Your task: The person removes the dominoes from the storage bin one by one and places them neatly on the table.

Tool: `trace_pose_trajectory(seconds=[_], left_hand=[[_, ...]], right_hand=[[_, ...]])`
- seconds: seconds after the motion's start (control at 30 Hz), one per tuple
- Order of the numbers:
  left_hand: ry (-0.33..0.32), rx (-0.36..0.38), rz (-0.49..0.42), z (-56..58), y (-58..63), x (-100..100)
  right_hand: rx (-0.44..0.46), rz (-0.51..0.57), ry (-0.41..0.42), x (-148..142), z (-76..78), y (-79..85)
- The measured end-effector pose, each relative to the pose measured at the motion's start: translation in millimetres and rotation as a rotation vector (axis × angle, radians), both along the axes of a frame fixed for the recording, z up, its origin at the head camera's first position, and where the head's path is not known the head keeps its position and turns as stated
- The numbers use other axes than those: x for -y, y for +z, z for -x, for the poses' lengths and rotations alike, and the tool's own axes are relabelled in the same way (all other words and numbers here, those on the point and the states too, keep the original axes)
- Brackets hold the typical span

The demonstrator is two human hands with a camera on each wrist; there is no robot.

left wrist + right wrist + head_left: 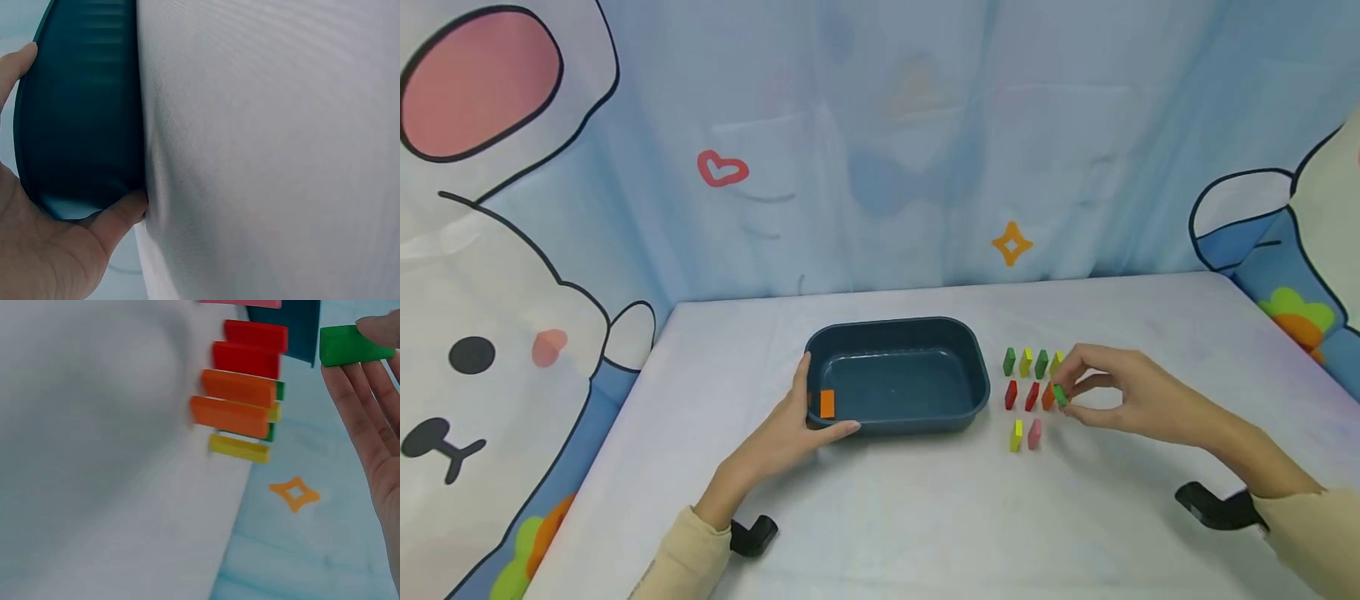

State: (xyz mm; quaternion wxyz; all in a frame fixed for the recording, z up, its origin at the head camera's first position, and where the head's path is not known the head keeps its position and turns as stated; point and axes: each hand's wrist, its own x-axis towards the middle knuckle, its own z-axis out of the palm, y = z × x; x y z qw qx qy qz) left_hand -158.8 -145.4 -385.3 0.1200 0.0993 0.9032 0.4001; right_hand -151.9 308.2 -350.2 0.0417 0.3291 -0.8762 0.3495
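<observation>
My left hand (782,431) grips the left front corner of a dark teal rectangular basin (898,427). In the left wrist view the thumb lies low against the basin's wall (81,112), with a finger at the rim. An orange block (827,404) is inside the basin at its left end. To the basin's right, my right hand (1131,396) pinches a small green domino-like block (350,347) between thumb and fingers. Close to that hand are standing blocks in rows, among them an orange block (1048,396) and a red block (1032,396).
The back row holds green (1009,362) and yellow blocks (1026,362). In front stand a yellow block (1017,436) and a pink block (1035,434). A white cloth (910,517) covers the table, and a blue patterned curtain (880,150) hangs behind it.
</observation>
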Motion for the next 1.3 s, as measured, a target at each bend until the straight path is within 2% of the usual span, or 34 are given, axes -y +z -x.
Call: trace_pose_trajectory(seconds=[0.13, 0.27, 0.43, 0.63, 0.93, 1.3], left_hand=[[0.004, 0.001, 0.007, 0.8, 2.4, 1], [0.006, 0.011, 0.008, 0.1, 2.5, 2], [0.01, 0.014, 0.006, -0.8, 1.2, 2], [0.006, 0.017, 0.0, -0.7, 1.0, 1], [-0.012, 0.008, 0.001, -0.1, 3.3, 0], [-0.006, 0.014, 0.005, -0.2, 3.7, -1]], right_hand=[[0.024, 0.041, -0.064, -9, -12.8, -20.4], [0.018, 0.091, -0.059, -9, -16.6, -36.4], [0.003, 0.125, -0.053, -3, -16.4, -47.4], [0.06, 0.117, -0.087, 2, -20.9, -53.3], [0.051, 0.092, -0.14, 0, -22.1, -59.7], [0.081, 0.043, -0.146, 2, -20.9, -55.6]])
